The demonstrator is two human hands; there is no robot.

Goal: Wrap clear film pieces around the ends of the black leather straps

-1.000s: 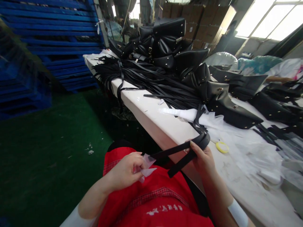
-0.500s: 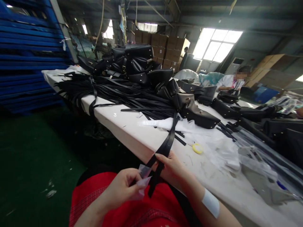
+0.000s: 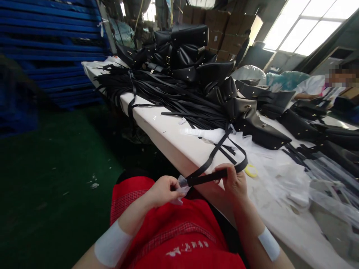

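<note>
My left hand [image 3: 168,191] is closed on a small piece of clear plastic film [image 3: 182,190], which touches the end of a black strap. My right hand [image 3: 234,180] is wrapped round the black strap [image 3: 207,178] a short way to the right. From there the strap loops up and back toward the pile of black bags. Many thin black straps [image 3: 168,93] lie bundled across the white table [image 3: 174,144]. Black bags with gold studs [image 3: 238,116] are heaped behind them.
A yellow ring [image 3: 251,170] and crumpled clear plastic [image 3: 283,179] lie right of my right hand. Blue pallets [image 3: 56,48] stand at the left. A person in white [image 3: 311,85] sits across the table. Cartons [image 3: 214,28] are stacked behind.
My right hand has moved right along the strap, which now bows out in a loop. The film in my left hand has come up against the strap's end. The view has shifted.
</note>
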